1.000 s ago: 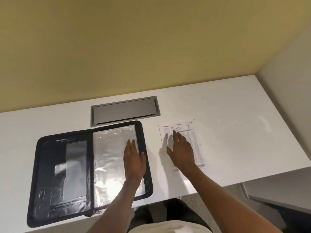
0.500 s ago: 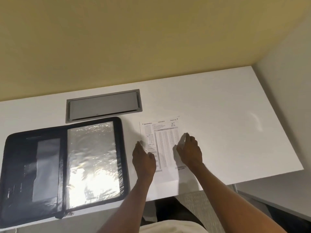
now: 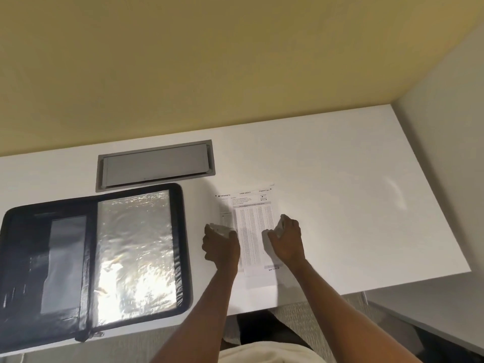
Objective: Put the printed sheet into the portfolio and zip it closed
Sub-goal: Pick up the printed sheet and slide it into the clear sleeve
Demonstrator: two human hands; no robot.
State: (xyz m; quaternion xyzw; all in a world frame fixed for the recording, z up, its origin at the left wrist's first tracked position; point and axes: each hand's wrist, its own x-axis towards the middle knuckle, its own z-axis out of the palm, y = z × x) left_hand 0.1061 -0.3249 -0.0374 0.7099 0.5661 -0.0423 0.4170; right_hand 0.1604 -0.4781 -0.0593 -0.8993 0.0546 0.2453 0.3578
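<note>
The printed sheet (image 3: 252,221), a white page with a dense grid of small print, lies on the white desk right of centre. My left hand (image 3: 221,247) pinches its left edge and my right hand (image 3: 287,241) pinches its right edge; both edges curl up at my fingers. The black zip portfolio (image 3: 25,247) lies open flat on the left. Its right half holds a shiny clear sleeve (image 3: 135,247). The zip pull (image 3: 90,335) hangs at the near edge by the spine.
A grey cable hatch (image 3: 156,166) is set into the desk (image 3: 353,210) behind the portfolio. A yellow wall runs along the back and a pale partition (image 3: 445,153) closes the right side. The desk's near edge runs just below the sheet.
My left hand left the portfolio's sleeve and went to the sheet. Both hands, first flat on the page, now grip its side edges, which curl upward. The view shifted right.
</note>
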